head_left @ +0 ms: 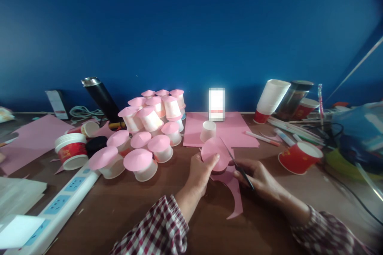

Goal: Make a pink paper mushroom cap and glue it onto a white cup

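Note:
My left hand point(201, 171) grips a round pink paper disc point(213, 152), thumb on top and fingers underneath. In my right hand point(260, 177) are scissors point(243, 172) with dark handles, their blade lying along the disc's right edge. A curved pink paper offcut point(235, 195) hangs below the disc. Just behind the disc stands a small white paper cup point(208, 130), upside down, on a stack of pink paper point(239, 129). To the left are several upturned cups topped with pink paper cones point(138, 160).
A power strip point(64, 203) lies at the left, near red paper cups point(73, 151) and a black thermos point(100, 97). On the right are a tall cup stack point(271, 95), a red cup point(301, 157), pens point(263, 138) and a dark cable point(353, 195). A blue wall point(191, 40) rises behind.

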Tool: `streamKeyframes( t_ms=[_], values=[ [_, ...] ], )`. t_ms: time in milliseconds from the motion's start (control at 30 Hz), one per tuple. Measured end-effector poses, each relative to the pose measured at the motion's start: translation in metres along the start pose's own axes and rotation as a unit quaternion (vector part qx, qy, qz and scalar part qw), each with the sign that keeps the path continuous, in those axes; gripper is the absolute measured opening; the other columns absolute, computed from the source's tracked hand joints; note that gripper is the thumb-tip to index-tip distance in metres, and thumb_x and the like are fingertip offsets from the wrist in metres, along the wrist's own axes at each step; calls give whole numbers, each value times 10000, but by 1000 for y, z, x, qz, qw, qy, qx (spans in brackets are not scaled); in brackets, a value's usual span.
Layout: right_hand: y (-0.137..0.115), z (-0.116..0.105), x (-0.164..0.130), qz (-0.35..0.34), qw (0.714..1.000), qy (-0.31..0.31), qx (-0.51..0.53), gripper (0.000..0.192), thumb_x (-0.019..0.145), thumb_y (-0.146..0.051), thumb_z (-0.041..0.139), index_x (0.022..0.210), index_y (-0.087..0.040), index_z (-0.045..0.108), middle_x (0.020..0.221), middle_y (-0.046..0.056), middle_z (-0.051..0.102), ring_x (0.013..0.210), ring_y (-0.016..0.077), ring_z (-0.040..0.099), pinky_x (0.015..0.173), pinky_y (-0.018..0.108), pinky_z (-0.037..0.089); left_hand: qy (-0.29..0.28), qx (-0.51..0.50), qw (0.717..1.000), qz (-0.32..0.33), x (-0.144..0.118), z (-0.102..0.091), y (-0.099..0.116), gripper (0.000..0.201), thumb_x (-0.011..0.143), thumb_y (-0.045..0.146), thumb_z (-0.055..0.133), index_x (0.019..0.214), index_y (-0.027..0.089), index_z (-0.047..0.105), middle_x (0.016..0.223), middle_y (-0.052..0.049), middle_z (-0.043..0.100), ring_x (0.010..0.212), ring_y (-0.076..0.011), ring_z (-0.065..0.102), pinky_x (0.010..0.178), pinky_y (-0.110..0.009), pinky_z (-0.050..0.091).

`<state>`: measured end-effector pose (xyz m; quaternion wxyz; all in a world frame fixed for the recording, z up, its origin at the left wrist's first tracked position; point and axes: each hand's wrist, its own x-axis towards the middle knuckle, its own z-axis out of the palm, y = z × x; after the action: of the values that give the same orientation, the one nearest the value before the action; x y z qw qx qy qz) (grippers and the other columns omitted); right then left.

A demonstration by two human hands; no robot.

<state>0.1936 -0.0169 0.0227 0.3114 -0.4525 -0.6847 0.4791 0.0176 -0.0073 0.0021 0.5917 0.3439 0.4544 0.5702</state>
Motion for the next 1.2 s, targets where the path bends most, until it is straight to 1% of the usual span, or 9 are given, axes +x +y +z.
streamKeyframes(
  t_ms=[100,233,367,433,533,633,800,1033,1200],
  values=[
    [1,0,0,4,1000,3,-2,453,766,-435,648,1049,-82,652,640,6,536,546,92,406,483,204,352,1,0,1000,3,0,0,1,346,643,340,739,855,72,689,790,-120,709,685,-188,636,642,-281,494],
    [3,1,0,8,1000,8,12,485,752,-451,653,1063,-78,648,696,31,575,585,110,443,513,219,380,2,-10,1000,6,0,1,0,353,643,337,739,873,75,685,823,-128,710,707,-193,638,660,-289,496],
    [2,0,1,3,1000,-5,17,507,749,-465,650,1078,-80,646,652,18,557,554,98,416,471,203,348,-2,-10,1000,7,0,1,-1,395,634,382,738,873,72,688,818,-137,711,704,-207,646,657,-300,494],
    [2,0,1,1,1000,0,13,505,746,-460,656,1076,-78,647,635,10,545,540,91,400,456,195,332,-11,-8,1000,2,0,0,-2,401,638,401,731,868,76,689,810,-136,713,697,-209,650,653,-301,493],
    [1,0,1,-5,1000,10,16,486,749,-464,652,1048,-81,658,619,3,527,540,93,409,462,196,345,-10,-4,1000,2,1,-1,-3,379,646,401,728,846,82,686,783,-121,712,672,-195,643,631,-286,488],
    [-2,0,1,-10,1000,13,25,484,744,-488,645,1016,-88,670,649,16,547,558,101,428,476,201,362,-2,-4,1000,5,2,-1,-4,373,648,392,729,845,79,680,777,-118,709,667,-188,634,621,-278,484],
    [-3,0,1,-7,1000,10,26,438,740,-461,660,966,-87,679,650,9,538,564,97,415,476,197,349,4,2,1000,4,3,-1,-5,368,659,385,723,846,72,673,784,-120,704,674,-186,625,629,-285,484],
    [-1,0,0,0,1000,2,24,418,774,-400,648,1043,-80,651,614,-13,494,544,85,383,462,189,320,3,1,1000,3,4,-3,-8,389,665,403,716,851,64,671,775,-125,702,668,-187,629,619,-280,483],
    [-2,0,0,-10,1000,-7,10,422,770,-394,654,1048,-77,660,663,11,546,566,91,401,482,192,330,3,-2,1000,3,4,-3,-7,394,670,400,712,864,59,672,796,-135,705,694,-207,640,633,-296,492]
  ],
)
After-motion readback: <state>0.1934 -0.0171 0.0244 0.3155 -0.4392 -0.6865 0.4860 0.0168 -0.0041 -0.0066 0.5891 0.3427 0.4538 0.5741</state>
